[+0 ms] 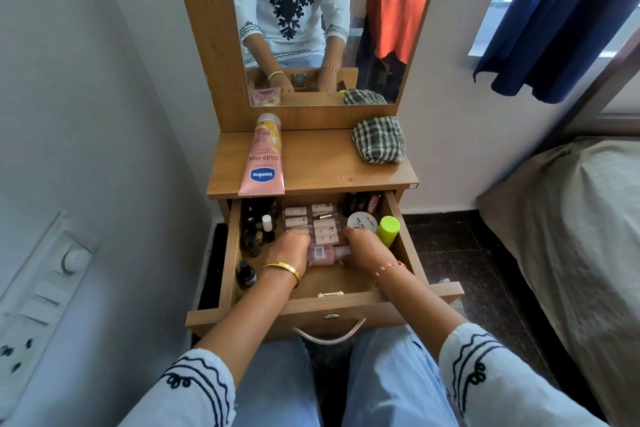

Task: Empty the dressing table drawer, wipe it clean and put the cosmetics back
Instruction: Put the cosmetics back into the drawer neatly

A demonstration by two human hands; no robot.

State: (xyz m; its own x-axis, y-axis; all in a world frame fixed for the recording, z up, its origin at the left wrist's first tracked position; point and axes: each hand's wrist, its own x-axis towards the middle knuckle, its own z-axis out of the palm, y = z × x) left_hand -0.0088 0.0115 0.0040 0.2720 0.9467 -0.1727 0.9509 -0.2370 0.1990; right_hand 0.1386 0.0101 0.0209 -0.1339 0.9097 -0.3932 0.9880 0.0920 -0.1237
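Presently, the drawer (403, 239) stands pulled out at the centre of the frame, below the bench (322, 163), and is still full. Both hands reach into its middle: the left hand (291, 251) and the right hand (363, 246) close from either side on a clear lipstick tray (320, 224), with a small pink bottle (323, 255) lying just below, between the wrists. Fingers curl downward, but whether they grip the tray or only touch it cannot be told. The tray appears rigid, light plastic holding loose pale tubes; it should probably be lifted level by its two side edges, since tilting would likely spill the tubes. Dark glass bottles (252, 229) at centre left look fragile and should be taken upright, one at a time. A white jar (362, 220) and green-capped bottle (388, 229) stand at centre right. On the bench above lie a pink Vaseline tube (263, 163) and a checked cloth (379, 140), soft and pliable.
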